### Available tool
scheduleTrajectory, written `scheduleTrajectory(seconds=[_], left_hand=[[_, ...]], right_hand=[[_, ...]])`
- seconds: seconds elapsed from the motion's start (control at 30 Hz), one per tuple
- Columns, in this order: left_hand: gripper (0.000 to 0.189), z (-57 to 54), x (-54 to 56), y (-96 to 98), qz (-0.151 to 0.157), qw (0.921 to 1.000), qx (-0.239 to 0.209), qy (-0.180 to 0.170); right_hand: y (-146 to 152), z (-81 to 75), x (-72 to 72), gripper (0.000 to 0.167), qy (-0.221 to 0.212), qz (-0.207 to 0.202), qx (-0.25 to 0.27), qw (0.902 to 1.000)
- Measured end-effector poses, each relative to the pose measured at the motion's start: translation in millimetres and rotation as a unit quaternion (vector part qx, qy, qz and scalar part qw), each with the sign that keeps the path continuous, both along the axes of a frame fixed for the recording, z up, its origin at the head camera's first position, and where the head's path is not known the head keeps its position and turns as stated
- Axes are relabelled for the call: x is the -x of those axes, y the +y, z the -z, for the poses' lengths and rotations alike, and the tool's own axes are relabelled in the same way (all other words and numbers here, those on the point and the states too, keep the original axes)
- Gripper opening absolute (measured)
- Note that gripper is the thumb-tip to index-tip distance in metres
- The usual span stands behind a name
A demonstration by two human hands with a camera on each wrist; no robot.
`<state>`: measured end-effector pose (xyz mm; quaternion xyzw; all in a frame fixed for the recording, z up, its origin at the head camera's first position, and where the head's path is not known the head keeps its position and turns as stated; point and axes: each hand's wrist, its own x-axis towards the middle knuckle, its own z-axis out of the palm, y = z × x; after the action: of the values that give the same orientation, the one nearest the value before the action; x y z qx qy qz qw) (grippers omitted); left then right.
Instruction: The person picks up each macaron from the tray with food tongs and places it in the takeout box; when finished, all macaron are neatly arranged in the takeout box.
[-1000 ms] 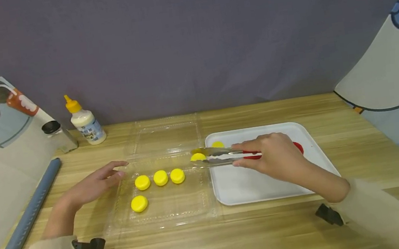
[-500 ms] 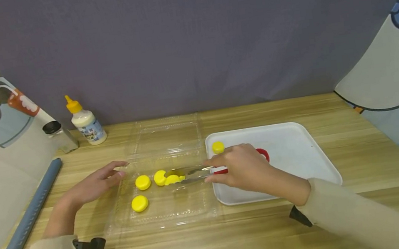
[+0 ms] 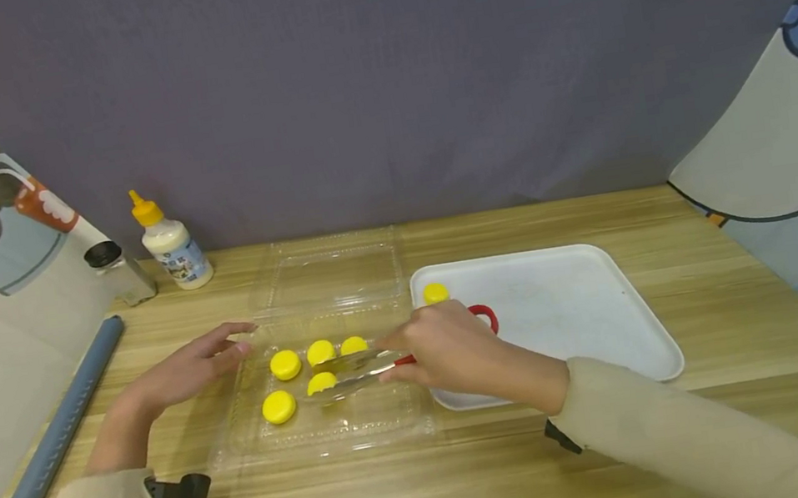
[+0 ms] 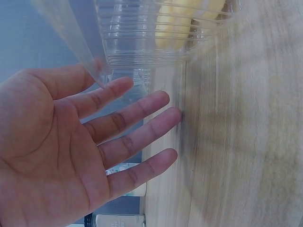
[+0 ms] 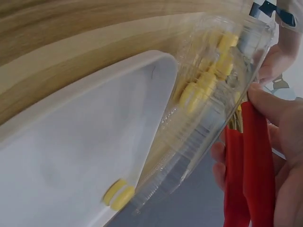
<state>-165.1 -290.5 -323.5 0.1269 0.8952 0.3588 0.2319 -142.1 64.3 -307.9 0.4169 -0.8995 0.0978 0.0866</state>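
Note:
In the head view my right hand (image 3: pixel 450 347) grips red-handled metal tongs (image 3: pixel 363 378) over a clear plastic container (image 3: pixel 384 419). Between the tong tips is a yellow macaron (image 3: pixel 321 382), in the front row; whether they still squeeze it I cannot tell. Several other macarons (image 3: pixel 285 365) lie in the container, one at the front left (image 3: pixel 279 407). The right wrist view shows the red handles (image 5: pixel 258 161) inside my fingers. My left hand (image 4: pixel 61 127) has its fingers extended, with thumb and index finger at the container's left edge.
A white tray (image 3: pixel 570 344) stands right of the container, one macaron (image 3: pixel 436 292) at its back left corner. The container's clear lid (image 3: pixel 342 273) lies folded back. Behind to the left are a glue bottle (image 3: pixel 175 249), a black-capped jar (image 3: pixel 122 273) and a blue-grey bar (image 3: pixel 59 428).
My right hand has moved left and towards me, carrying a macaron in the tongs from the container's right edge to its front row. The left hand has stayed in place.

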Motion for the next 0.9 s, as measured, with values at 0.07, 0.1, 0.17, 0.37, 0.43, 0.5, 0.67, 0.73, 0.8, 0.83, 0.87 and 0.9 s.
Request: scheduleTrajectory(seconds=[0.07, 0.1, 0.17, 0.37, 0.43, 0.5, 0.67, 0.73, 0.8, 0.83, 0.87, 0.9], left_hand=[[0.058, -0.4, 0.4, 0.4, -0.001, 1.0, 0.0, -0.001], [0.058, -0.6, 0.5, 0.6, -0.002, 1.0, 0.0, -0.002], [0.059, -0.5, 0.4, 0.3, 0.0, 1.0, 0.001, -0.001], [0.06, -0.8, -0.5, 0.3, -0.002, 1.0, 0.001, -0.003], [0.06, -0.6, -0.9, 0.0, -0.001, 1.0, 0.001, -0.003], [0.06, -0.5, -1.1, -0.1, -0.001, 1.0, 0.001, -0.003], [0.06, 0.0, -0.8, 0.3, -0.004, 1.0, 0.001, -0.006], [0.06, 0.5, -0.4, 0.0, -0.003, 1.0, 0.0, -0.003], [0.06, 0.7, 0.0, -0.2, -0.001, 1.0, -0.001, -0.001], [0.06, 0.7, 0.0, -0.3, -0.001, 1.0, -0.002, 0.0], [0.06, 0.8, 0.0, -0.4, -0.001, 1.0, -0.002, 0.001], [0.06, 0.8, -0.1, -0.4, -0.001, 1.0, -0.002, 0.001]], right_hand=[[-3, -1.3, 0.0, 0.042, -0.002, -0.004, -0.012, 0.9999], [-4, -1.8, 0.0, 0.042, -0.002, -0.006, -0.019, 0.9998], [-6, -2.3, 0.0, 0.041, -0.006, -0.01, -0.032, 0.9994], [-11, -2.4, 0.5, 0.036, 0.002, -0.024, -0.066, 0.9975], [-11, -2.4, 0.8, 0.035, 0.003, -0.027, -0.066, 0.9974], [-11, -2.3, 0.9, 0.038, 0.0, -0.025, -0.063, 0.9977], [-9, -4.8, 0.0, 0.045, -0.017, -0.009, -0.041, 0.999], [-7, -7.0, -0.7, 0.046, -0.02, -0.001, -0.033, 0.9992], [-4, -9.4, -1.4, 0.047, -0.019, 0.006, -0.024, 0.9995], [-2, -10.6, -1.5, 0.047, -0.02, 0.01, -0.02, 0.9996], [-1, -11.4, -1.4, 0.047, -0.019, 0.013, -0.014, 0.9996], [2, -12.1, -1.6, 0.047, -0.016, 0.017, -0.009, 0.9997]])
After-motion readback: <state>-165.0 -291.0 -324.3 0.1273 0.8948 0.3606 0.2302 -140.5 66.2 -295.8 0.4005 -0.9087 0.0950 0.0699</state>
